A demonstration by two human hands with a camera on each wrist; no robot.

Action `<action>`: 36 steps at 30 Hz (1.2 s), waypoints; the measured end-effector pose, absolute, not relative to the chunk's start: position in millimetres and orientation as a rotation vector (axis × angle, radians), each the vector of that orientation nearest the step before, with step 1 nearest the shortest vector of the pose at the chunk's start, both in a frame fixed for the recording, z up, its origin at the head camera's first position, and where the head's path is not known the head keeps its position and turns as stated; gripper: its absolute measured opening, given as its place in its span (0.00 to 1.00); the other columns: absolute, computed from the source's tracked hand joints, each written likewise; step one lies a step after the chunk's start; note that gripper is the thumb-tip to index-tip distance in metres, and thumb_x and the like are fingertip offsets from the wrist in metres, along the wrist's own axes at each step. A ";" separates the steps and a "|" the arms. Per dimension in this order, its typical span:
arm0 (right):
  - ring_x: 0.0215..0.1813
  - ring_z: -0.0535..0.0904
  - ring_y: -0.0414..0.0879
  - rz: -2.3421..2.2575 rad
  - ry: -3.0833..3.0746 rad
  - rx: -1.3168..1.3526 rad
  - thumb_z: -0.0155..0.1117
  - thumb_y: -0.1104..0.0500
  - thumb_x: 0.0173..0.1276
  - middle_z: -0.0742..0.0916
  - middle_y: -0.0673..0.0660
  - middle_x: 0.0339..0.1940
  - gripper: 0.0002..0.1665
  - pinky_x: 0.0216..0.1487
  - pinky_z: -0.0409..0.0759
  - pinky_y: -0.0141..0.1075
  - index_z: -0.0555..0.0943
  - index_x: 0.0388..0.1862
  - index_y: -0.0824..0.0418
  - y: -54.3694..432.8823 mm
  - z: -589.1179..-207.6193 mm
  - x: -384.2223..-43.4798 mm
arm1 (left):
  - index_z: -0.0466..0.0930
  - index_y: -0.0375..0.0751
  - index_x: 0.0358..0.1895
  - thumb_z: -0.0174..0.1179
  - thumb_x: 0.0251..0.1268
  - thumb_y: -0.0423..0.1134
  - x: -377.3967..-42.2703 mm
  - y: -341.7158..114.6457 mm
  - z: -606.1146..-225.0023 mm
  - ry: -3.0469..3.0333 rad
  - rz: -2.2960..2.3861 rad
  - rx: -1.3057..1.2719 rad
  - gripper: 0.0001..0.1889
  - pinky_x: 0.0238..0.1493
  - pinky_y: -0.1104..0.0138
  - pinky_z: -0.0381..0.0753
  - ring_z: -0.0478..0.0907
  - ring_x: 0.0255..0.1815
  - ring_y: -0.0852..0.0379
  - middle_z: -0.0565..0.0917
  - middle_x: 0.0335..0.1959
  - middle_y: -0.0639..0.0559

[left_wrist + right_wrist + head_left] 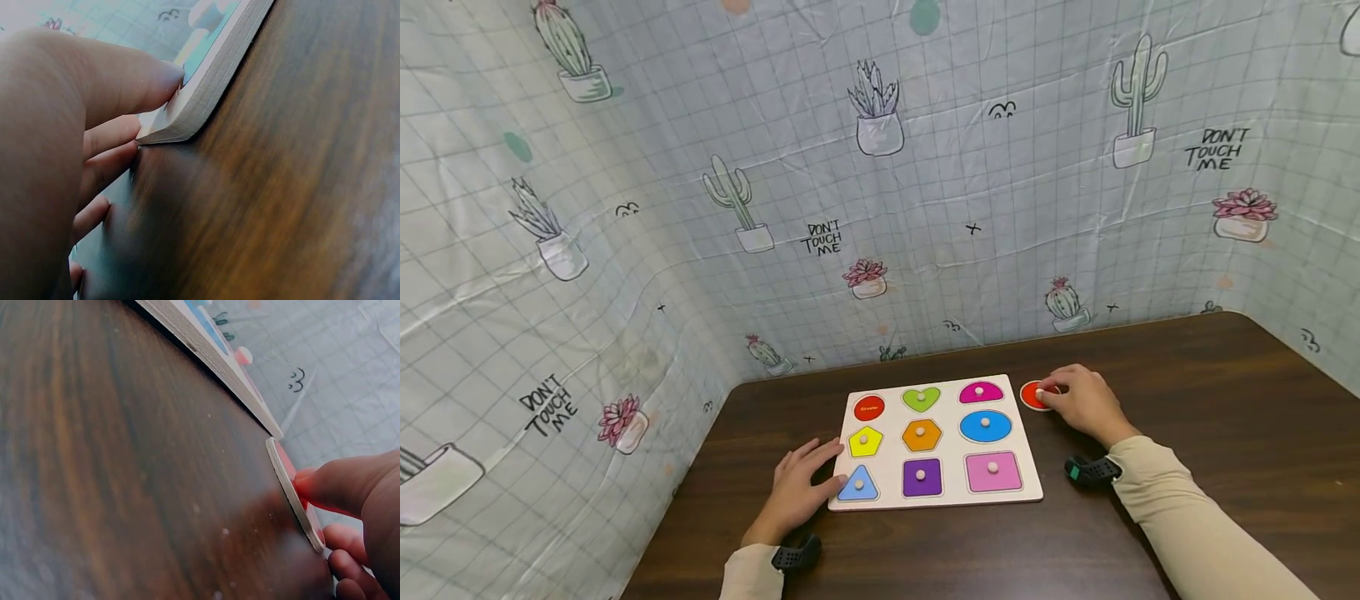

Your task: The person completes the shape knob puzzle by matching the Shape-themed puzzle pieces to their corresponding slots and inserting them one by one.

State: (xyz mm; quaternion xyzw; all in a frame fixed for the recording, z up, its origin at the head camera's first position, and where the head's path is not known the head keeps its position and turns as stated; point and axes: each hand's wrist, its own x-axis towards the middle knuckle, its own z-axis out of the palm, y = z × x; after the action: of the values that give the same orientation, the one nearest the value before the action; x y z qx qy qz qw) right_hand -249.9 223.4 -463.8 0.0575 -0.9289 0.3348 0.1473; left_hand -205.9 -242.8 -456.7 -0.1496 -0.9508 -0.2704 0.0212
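Note:
A white shape puzzle board [951, 433] lies on the table, with knobbed coloured pieces in several recesses. Its top-left round recess [869, 408] shows red printing and no knob. My left hand [797, 487] is at the board's near left corner; the left wrist view has its thumb [134, 81] resting on the corner and the fingers stretched along the side edge. Just right of the board is a red circle puzzle piece [1031, 397], flat or nearly flat on the table. My right hand [1086, 404] pinches it near the middle, covering its knob.
The dark wooden table [970, 554] carries the board and the circle. A patterned cloth [925, 192] hangs behind and at both sides. Each wrist wears a black band [1092, 472].

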 end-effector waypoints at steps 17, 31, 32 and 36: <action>0.46 0.80 0.59 1.070 -2.601 0.146 0.66 0.56 0.70 0.87 0.64 0.45 0.12 0.50 0.76 0.55 0.88 0.45 0.62 229.9 -467.1 -248.0 | 0.78 0.48 0.67 0.64 0.63 0.49 -201.5 -241.7 -453.9 -2.959 -0.842 -0.432 0.28 0.71 0.34 0.42 0.59 0.75 0.41 0.75 0.70 0.51; 0.41 0.79 0.54 1.215 -2.528 0.087 0.64 0.52 0.73 0.88 0.64 0.44 0.16 0.40 0.77 0.42 0.86 0.47 0.63 236.5 -466.3 -240.2 | 0.77 0.49 0.68 0.63 0.64 0.50 -199.7 -240.0 -457.0 -2.963 -0.848 -0.429 0.28 0.72 0.35 0.41 0.58 0.76 0.43 0.74 0.71 0.53; 0.41 0.79 0.54 1.213 -2.527 0.086 0.64 0.52 0.73 0.88 0.63 0.44 0.16 0.40 0.77 0.42 0.86 0.46 0.63 236.3 -466.1 -239.7 | 0.77 0.49 0.68 0.63 0.64 0.50 -199.5 -240.2 -457.6 -2.961 -0.849 -0.431 0.28 0.72 0.35 0.41 0.58 0.76 0.43 0.74 0.71 0.53; 0.41 0.79 0.53 1.214 -2.528 0.095 0.65 0.52 0.73 0.88 0.63 0.43 0.15 0.39 0.76 0.42 0.87 0.46 0.63 234.1 -466.4 -238.3 | 0.78 0.49 0.67 0.64 0.64 0.50 -196.7 -242.3 -459.8 -2.951 -0.841 -0.433 0.28 0.71 0.35 0.41 0.58 0.76 0.43 0.74 0.70 0.52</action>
State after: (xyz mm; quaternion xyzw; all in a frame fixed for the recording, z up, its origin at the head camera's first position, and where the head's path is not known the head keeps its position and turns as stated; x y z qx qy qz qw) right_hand -238.3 234.1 -466.4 0.0332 -0.8883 0.4265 0.1671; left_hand -196.7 -242.3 -459.8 -0.1397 -0.9521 -0.2712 0.0212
